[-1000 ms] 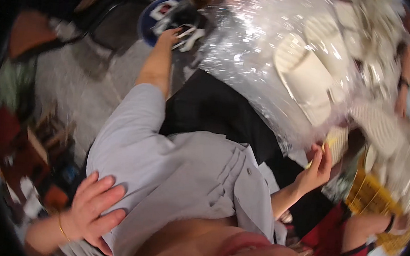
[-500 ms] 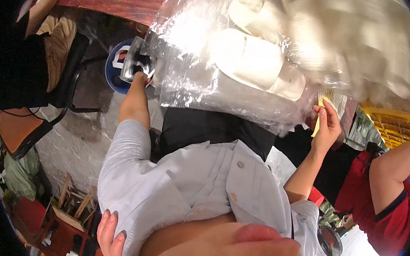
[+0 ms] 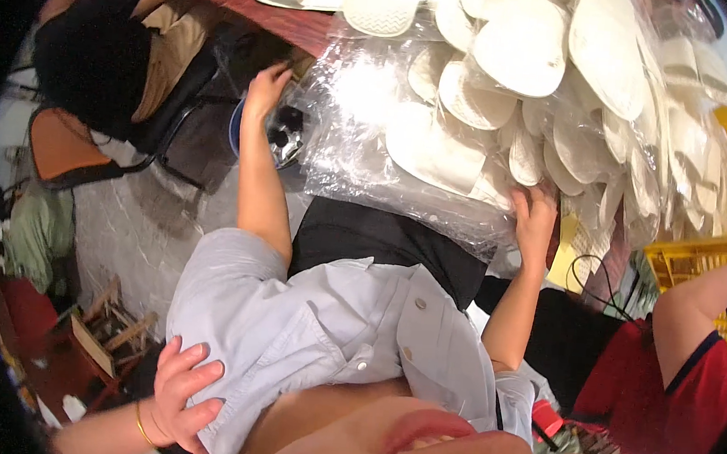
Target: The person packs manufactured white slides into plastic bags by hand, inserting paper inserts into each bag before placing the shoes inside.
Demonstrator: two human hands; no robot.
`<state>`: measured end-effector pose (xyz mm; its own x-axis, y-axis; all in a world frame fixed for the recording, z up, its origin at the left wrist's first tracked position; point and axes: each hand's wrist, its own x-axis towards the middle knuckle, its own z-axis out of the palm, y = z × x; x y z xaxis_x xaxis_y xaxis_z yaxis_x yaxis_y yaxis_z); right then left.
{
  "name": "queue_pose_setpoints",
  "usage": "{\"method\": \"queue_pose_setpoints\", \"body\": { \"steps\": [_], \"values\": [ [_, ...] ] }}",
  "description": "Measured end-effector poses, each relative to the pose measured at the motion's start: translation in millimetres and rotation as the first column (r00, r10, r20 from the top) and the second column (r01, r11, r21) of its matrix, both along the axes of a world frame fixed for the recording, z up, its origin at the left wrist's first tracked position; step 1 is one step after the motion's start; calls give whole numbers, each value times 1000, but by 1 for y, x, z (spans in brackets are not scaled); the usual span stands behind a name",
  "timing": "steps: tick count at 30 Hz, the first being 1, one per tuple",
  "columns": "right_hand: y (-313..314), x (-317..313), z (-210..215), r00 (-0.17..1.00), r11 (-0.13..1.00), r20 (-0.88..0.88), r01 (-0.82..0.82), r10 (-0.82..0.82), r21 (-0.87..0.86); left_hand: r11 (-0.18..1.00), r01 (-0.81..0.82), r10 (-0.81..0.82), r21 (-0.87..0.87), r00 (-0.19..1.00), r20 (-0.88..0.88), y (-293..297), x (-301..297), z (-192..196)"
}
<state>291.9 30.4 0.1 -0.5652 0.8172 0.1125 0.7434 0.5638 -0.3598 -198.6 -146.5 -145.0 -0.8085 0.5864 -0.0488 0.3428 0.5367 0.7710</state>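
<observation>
My left hand (image 3: 267, 90) hangs over the blue bin (image 3: 235, 127), just off the table's edge, its fingers loosely apart with nothing seen in them. A crumpled, shiny clear and black plastic piece (image 3: 286, 134) lies in the bin below. On the near side of the heap, my right hand (image 3: 536, 219) has its thumb and fingers at the end of a white slipper (image 3: 438, 152); the fingertips are partly hidden. This slipper rests on clear plastic bags (image 3: 348, 153) along the near table edge. A yellow paper strip (image 3: 565, 251) hangs to the right of my right hand.
Many white slippers (image 3: 523, 47) are heaped on the dark red table (image 3: 268, 23). Yellow crates (image 3: 686, 257) stand at right. A person in black (image 3: 91, 56) sits at left, another in red (image 3: 649, 395) is at right. Someone else's hand (image 3: 184, 392) touches my left sleeve.
My left hand has let go of the crumpled plastic, now in the bin. My right hand has released the yellow paper and moved left to the slipper. The blurred slippers have settled on the heap.
</observation>
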Motion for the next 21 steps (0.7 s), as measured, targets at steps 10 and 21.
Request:
{"method": "queue_pose_setpoints", "body": {
  "steps": [10, 21],
  "values": [
    [24, 15, 8, 910, 896, -370, 3, -186, -443, 798, 525, -356, 294, 806, -473, 31, 174, 202],
    [43, 27, -17, 825, 767, -564, -343, -30, -542, 888, 418, -170, 193, 688, -706, 90, 158, 82]
  ]
}}
